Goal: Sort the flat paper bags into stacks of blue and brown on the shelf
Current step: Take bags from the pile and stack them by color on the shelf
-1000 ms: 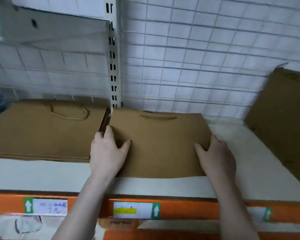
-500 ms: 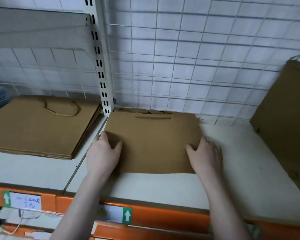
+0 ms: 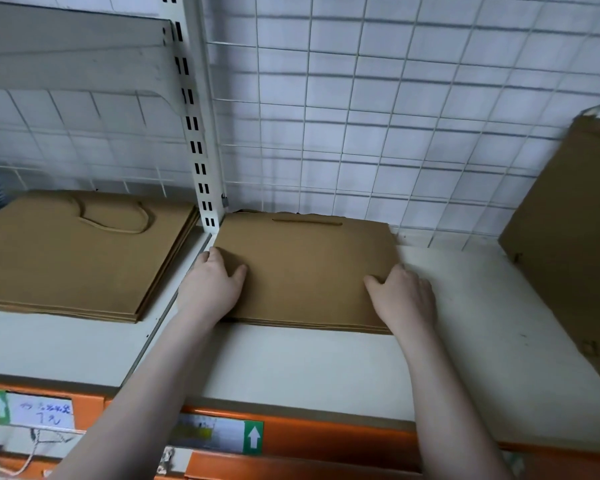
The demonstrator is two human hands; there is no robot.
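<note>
Two brown bag stacks (image 3: 302,268) on white shelf (image 3: 326,362), wire-grid back (image 3: 395,116), orange beam (image 3: 326,441)

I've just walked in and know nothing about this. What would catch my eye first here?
Two bare hands, the left hand and right hand, rest on a small stack of brown paper bags lying flat in the middle of the white shelf. A bigger brown stack lies to the left, beyond the slotted upright, with a wire grid behind.

The stack of bags (image 3: 305,268) lies on the shelf (image 3: 465,323), just right of the upright post (image 3: 201,133). Left of the post lies another stack (image 3: 77,251); far right, a cardboard sheet (image 3: 575,237) leans.
</note>
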